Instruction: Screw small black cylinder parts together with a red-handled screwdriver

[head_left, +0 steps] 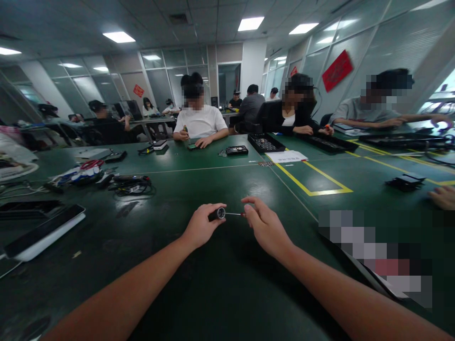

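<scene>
Between thumb and fingers, my left hand (203, 226) grips a small dark cylinder (221, 213) whose round end faces the camera. A thin screwdriver with a metal shaft (232, 214) runs level from the cylinder to my right hand (265, 225). My right thumb and fingers are at its red end, with the index finger raised and bent above it. Whether the shaft's tip touches the cylinder or lies behind it is too small to tell. Both hands are over the green table (199, 189).
Bundled cables (133, 185) and a white-and-black device (46, 232) lie at the left. A black tray (265, 143) and paper (287, 157) stand further back. A small black part (405, 182) is at the right, near another person's hand (442, 196). Several people sit across the table.
</scene>
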`<act>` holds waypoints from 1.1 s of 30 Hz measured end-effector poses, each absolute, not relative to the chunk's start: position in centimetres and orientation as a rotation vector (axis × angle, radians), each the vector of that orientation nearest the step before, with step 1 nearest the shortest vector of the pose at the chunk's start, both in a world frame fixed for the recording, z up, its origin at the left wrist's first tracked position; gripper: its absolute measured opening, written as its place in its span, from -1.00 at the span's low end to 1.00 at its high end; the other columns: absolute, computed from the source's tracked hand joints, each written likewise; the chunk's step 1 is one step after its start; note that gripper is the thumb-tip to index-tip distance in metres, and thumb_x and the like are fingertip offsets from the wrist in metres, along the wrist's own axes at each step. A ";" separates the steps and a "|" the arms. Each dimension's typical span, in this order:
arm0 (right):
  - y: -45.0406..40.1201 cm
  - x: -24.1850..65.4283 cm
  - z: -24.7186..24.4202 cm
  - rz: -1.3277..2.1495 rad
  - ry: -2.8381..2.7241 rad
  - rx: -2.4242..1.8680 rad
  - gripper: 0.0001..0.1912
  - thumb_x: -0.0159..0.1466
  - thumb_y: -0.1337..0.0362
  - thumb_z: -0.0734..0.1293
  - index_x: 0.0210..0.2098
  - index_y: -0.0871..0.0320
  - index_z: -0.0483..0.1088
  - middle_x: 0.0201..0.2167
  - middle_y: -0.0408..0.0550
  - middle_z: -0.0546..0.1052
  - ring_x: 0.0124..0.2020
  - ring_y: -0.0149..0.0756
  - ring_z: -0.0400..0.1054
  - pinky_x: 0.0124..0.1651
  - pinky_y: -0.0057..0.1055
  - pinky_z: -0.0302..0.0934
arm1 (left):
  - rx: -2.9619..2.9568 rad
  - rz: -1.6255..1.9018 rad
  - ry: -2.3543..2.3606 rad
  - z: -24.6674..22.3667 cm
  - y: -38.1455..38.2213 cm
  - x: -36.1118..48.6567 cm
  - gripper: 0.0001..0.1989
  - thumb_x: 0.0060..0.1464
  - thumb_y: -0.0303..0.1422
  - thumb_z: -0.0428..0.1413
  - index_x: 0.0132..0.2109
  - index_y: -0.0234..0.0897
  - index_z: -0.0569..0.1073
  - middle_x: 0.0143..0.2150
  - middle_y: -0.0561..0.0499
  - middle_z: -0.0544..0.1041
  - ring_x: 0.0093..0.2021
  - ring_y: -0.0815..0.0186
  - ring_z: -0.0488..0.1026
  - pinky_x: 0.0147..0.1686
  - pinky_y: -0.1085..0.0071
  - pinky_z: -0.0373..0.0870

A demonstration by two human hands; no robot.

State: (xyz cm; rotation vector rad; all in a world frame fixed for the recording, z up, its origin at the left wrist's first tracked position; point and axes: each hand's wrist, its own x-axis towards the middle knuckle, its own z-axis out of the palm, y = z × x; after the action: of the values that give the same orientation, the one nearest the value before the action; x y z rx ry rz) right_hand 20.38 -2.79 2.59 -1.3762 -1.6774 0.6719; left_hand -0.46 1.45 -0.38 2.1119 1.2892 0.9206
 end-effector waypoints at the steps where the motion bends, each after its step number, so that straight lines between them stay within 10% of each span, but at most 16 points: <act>1: -2.7 20.5 2.6 0.686 -1.664 -1.401 -0.65 0.42 0.08 0.10 -0.01 0.09 0.38 -0.44 -0.13 0.48 -0.44 -0.25 0.39 -0.35 -0.32 0.19 | 2.114 0.925 1.294 -0.4 1.5 -0.4 -0.58 0.09 -0.51 0.25 0.08 -0.07 0.50 -0.04 0.02 0.54 0.01 0.16 0.43 0.08 0.18 0.30; 33: -1.2 20.2 1.2 0.946 -1.228 -1.097 -0.69 0.28 -0.01 0.30 -0.22 0.12 0.39 -0.37 -0.08 0.51 -0.32 -0.25 0.41 -0.16 -0.25 0.32 | 2.178 0.884 1.300 -0.2 1.3 -0.2 -0.60 0.10 -0.46 0.26 0.09 -0.05 0.50 -0.07 0.04 0.56 -0.03 0.17 0.44 0.04 0.18 0.31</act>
State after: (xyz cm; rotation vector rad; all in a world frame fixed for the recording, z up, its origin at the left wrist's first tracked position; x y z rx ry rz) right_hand 20.25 -1.20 1.17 -1.0967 -1.2282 0.9456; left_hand -0.20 1.29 -0.21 2.1778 1.2998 0.8838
